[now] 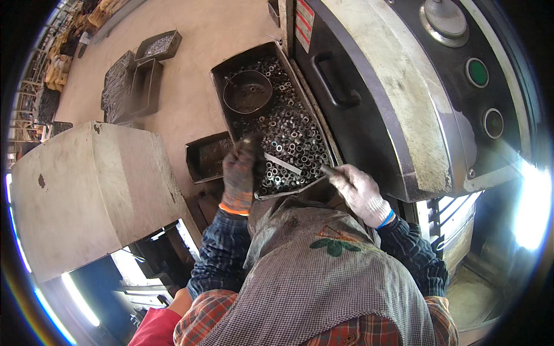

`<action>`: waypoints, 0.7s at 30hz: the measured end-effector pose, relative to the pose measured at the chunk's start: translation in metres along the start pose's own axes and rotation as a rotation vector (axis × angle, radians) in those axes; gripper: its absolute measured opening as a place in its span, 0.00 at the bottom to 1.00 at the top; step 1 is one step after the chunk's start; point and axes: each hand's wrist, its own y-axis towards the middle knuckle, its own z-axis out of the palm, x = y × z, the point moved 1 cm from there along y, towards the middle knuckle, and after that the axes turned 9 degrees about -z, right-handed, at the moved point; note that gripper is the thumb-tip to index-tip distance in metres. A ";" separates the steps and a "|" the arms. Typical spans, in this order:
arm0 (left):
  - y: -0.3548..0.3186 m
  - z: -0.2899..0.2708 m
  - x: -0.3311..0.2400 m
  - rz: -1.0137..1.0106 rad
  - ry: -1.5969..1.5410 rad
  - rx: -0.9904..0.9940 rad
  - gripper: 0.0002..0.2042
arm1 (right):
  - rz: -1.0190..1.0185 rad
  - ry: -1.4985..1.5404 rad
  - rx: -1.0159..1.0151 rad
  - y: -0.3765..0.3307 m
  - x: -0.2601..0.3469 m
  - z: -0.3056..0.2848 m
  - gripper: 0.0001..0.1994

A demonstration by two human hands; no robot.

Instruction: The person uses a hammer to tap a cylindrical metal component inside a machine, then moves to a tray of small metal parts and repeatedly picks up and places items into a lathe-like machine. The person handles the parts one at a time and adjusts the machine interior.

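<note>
My left hand [239, 173], in a dark grey glove with an orange cuff, is over the near left part of a metal tray [313, 106]. Its fingers are curled and dark; what they hold, if anything, is hidden. Many loose metal nuts [291, 135] fill the tray. A flat pale metal strip [283, 164] lies across them, its left end close to my left fingers. At the tray's near right corner is my right hand [360, 193], in a whitish glove with a blue cuff. Its fingers are closed, with a short dark tip at them that I cannot make out.
A round pan [248, 102] sits on the nuts at the tray's far end. Left of the tray stands a smaller dark bin [202, 155]. More bins [145, 86] of metal parts are on the floor. Machine housings flank me; the right one has a handle [334, 81] and a green button [477, 72].
</note>
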 end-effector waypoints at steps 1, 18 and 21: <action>0.007 -0.010 0.000 -0.081 -0.117 0.066 0.17 | -0.038 -0.002 -0.108 0.002 -0.016 0.009 0.15; -0.021 -0.003 0.018 -0.405 -0.508 0.170 0.18 | -0.183 -1.097 0.213 0.082 -0.162 0.116 0.08; -0.021 0.000 0.017 -0.332 -0.482 0.195 0.19 | -0.147 -1.421 0.244 0.089 -0.180 0.133 0.07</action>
